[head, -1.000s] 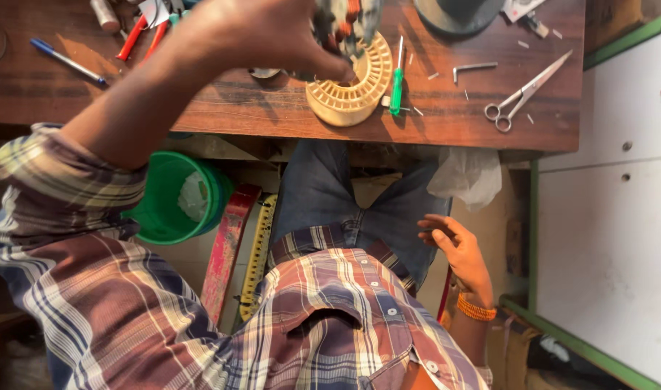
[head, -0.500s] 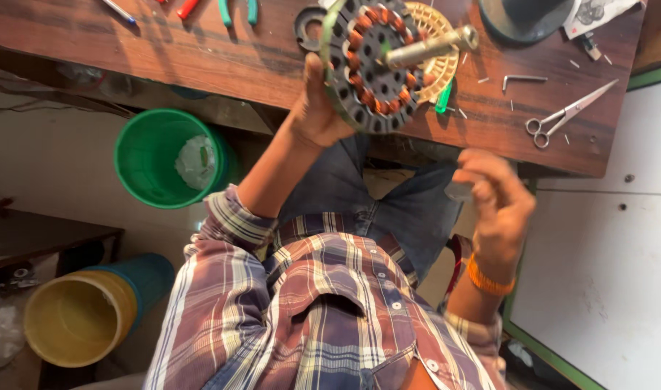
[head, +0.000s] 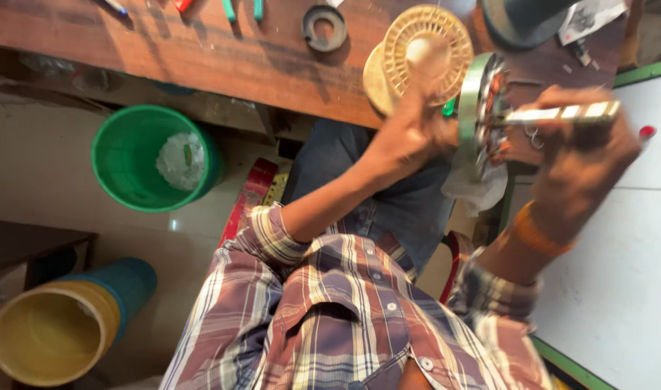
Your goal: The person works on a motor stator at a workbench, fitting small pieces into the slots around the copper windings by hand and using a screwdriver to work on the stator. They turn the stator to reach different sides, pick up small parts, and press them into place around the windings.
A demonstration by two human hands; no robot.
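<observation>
While both hands were raised above the lap, they held a round motor core edge-on to the camera, just off the near edge of the wooden table. The left hand was closed on the core's rim from one side; the right hand was wrapped around the metal shaft sticking out of the other. That shaft, the core's long axis, lay roughly level and pointed away from the left hand, so the disc stood upright. With nothing under it but the lap, a loosened grip on the rim would probably let the heavy core tip and drop. Behind it on the table sat a cream plastic spool and a dark ring. A green bucket and a yellow drum stood on the floor.
</observation>
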